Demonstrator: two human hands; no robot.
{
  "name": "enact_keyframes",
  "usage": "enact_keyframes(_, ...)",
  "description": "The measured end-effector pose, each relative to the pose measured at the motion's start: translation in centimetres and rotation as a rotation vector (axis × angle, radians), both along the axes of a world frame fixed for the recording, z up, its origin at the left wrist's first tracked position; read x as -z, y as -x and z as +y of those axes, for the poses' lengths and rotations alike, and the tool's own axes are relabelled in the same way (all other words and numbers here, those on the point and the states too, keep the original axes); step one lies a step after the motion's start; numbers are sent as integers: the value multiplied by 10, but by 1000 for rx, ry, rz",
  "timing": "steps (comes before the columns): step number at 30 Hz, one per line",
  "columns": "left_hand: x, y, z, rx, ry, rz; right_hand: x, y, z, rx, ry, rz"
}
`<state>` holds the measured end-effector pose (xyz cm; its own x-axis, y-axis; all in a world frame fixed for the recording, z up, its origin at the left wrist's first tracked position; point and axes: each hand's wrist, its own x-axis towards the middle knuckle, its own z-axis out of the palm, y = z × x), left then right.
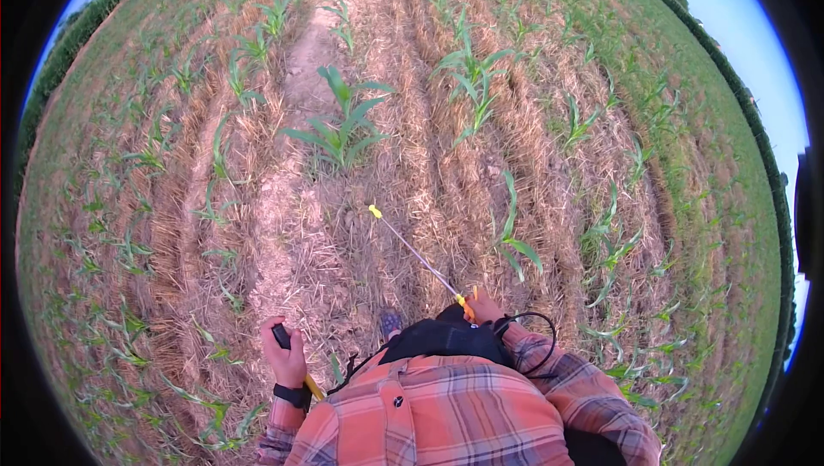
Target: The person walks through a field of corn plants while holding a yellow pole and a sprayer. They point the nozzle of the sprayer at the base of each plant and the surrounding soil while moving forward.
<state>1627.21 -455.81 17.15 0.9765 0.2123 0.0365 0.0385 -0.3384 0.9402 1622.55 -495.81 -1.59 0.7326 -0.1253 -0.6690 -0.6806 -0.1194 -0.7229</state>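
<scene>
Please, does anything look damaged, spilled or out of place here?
Nothing clearly stands out. The thin wand runs straight from the right hand to its yellow tip, the left hand grips a black handle, and the leafy plant ahead looks undamaged. No spill is visible.

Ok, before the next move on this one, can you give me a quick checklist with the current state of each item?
1. Right hand closed on the orange handle of the wand: ok.
2. Left hand closed around the black handle: ok.
3. Yellow tip apart from the large corn plant ahead: ok, a gap shows between them.
4. Visible shoe off the corn plants: ok; the other shoe cannot be made out.
5. Black loop by the right forearm free of snags: cannot tell.
6. Liquid leaving the tip: cannot tell, none is discernible.
</scene>
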Motion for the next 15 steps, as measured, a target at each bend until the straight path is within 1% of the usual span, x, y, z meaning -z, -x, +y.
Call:
enact_keyframes(1,4,-4,1,3,8,-30,-27,-19,7,-115,-51,39)
enact_keyframes(2,7,-9,1,4,16,-59,-35,-29,12,-109,-49,37)
enact_keyframes(4,4,-17,-3,1,29,-44,-43,-47,18,-185,-120,33)
enact_keyframes(6,10,-25,0,-22,-21,-35,-29,-59,18,-204,-145,16)
enact_keyframes(7,11,-30,-1,-23,-86,-75,-24,-64,17,-197,-156,17)
enact_keyframes(8,12,-36,-4,-22,-90,-77,-19,-72,14,-192,-168,16)
enact_keyframes(10,-1,-47,-19,-100,15,-9,-14,-86,3,-181,-153,19)
enact_keyframes(12,-5,-65,-31,-123,-3,10,4,-106,-13,-116,-135,-74)
enact_keyframes(13,-6,-77,-39,-127,-12,-37,11,-119,-25,-147,-65,-87)
enact_keyframes(14,-8,-87,-48,-130,-22,-77,18,-126,-39,-139,-74,-89)
enact_keyframes(15,-20,-98,-64,-129,-7,-31,13,-136,-51,-64,-53,-32)
